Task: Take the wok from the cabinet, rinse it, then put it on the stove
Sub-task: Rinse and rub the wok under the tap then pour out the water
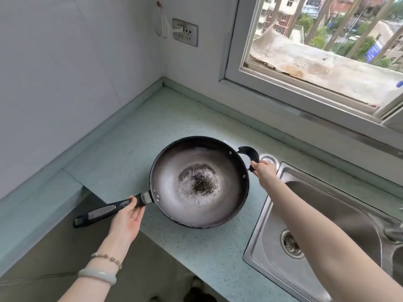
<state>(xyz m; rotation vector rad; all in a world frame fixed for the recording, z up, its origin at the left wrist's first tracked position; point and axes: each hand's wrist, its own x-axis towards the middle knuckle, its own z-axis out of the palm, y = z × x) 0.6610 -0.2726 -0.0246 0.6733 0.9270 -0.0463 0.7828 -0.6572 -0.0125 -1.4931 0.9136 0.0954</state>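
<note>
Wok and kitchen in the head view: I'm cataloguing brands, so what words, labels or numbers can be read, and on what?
None can be read.
Wok: no brand or marking shows.
Long handle: grey inset, no legible text.
Blue sign outside the window: too blurred to read.
Wall socket: no readable print.

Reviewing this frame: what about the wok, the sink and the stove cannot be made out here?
- Stove: none shows in the head view, so the wok's goal spot cannot be judged.
- Faucet: cut off by the right edge and blurred; running water cannot be told.
- Sink: its right part runs out of frame.
- Right hand's grip on the wok's small handle: fingers hidden behind the hand.
</note>
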